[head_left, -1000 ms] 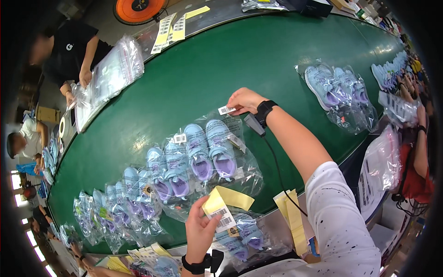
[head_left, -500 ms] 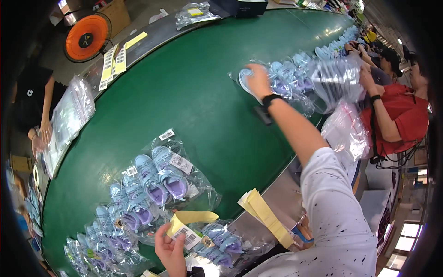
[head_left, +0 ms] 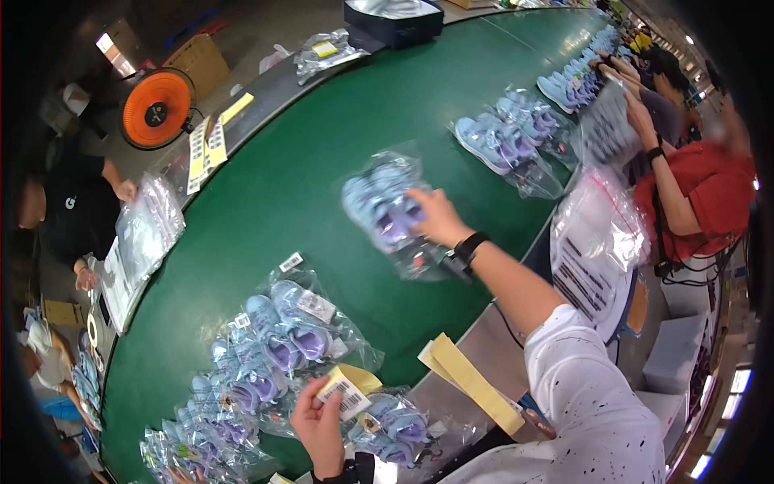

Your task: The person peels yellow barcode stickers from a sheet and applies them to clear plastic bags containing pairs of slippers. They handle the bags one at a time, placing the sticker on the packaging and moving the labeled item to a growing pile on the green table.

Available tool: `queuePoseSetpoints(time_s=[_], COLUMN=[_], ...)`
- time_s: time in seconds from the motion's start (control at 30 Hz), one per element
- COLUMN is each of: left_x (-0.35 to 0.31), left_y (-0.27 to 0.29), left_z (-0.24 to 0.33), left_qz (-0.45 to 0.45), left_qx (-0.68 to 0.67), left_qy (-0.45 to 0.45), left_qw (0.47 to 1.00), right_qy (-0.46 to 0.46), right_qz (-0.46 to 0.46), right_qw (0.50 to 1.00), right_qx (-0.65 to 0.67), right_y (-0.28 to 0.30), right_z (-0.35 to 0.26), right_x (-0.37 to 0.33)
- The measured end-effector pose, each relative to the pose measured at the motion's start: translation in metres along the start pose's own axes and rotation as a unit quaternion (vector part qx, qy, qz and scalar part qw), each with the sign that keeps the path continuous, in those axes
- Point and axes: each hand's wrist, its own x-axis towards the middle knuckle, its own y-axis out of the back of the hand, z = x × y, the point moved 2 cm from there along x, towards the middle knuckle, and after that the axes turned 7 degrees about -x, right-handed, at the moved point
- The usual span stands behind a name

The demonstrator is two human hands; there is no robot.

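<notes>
Both hands were at work over the green conveyor belt [head_left: 266, 194], which serves as the landmark throughout. My right hand [head_left: 434, 216] was stretched out across the middle of the belt, its fingers closed on a clear bag of lilac shoes [head_left: 383, 211]; the bag looked blurred, and I could not tell whether it was lifted off the belt surface or resting on it. A black wristband [head_left: 470, 244] sat on that wrist, above my white speckled sleeve [head_left: 592, 387].

My left hand [head_left: 318, 423] was at the near edge of the belt, thumb and fingers pinched on a white barcode label [head_left: 345, 395] with a yellow backing strip [head_left: 359, 376] touching it. Just beside that hand, on the belt's near edge, lay another bagged pair of shoes [head_left: 395, 426].

Left of my left hand, a row of bagged shoes [head_left: 274, 347] lay overlapping along the near side of the belt. Further along the belt, to the right of my reaching hand, more bagged shoes [head_left: 504, 141] lay near the edge. Yellow strips [head_left: 472, 383] rested on the grey ledge just off the belt's near edge. Beyond the far edge stood an orange fan [head_left: 157, 107]. A person in a red shirt [head_left: 709, 194] worked at the right-hand side of the belt.
</notes>
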Motion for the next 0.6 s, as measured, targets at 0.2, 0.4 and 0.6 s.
queuePoseSetpoints(time_s=[0.2, 0.4, 0.6], left_x=[-0.002, -0.013, -0.019], left_y=[-0.004, -0.003, 0.000], left_z=[0.016, 0.018, 0.019], left_qz=[0.009, -0.017, -0.010], left_qx=[0.030, 0.048, 0.056], left_qy=[-0.018, -0.044, -0.043], left_qw=[0.999, 0.998, 0.997], right_qy=[0.224, 0.184, 0.197], right_qz=[-0.028, -0.154, -0.135], right_qw=[0.964, 0.887, 0.887], right_qx=[0.140, 0.395, 0.395], right_y=[-0.013, 0.015, 0.013], right_z=[-0.132, -0.187, -0.194], right_x=[-0.109, -0.176, -0.186])
